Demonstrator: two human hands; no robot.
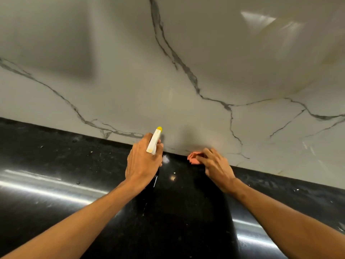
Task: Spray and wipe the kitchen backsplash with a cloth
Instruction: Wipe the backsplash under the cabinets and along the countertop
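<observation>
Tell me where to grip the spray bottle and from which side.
Grip the spray bottle around its neck just below the white trigger head, coming from behind, opposite the yellow nozzle tip, which points at the backsplash. The left hand holds it this way, which probably leaves a finger free for the trigger. The right hand presses the cloth.

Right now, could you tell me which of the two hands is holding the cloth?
The right hand: it presses the pink cloth where the backsplash meets the black counter. The left hand grips the spray bottle instead.
</observation>
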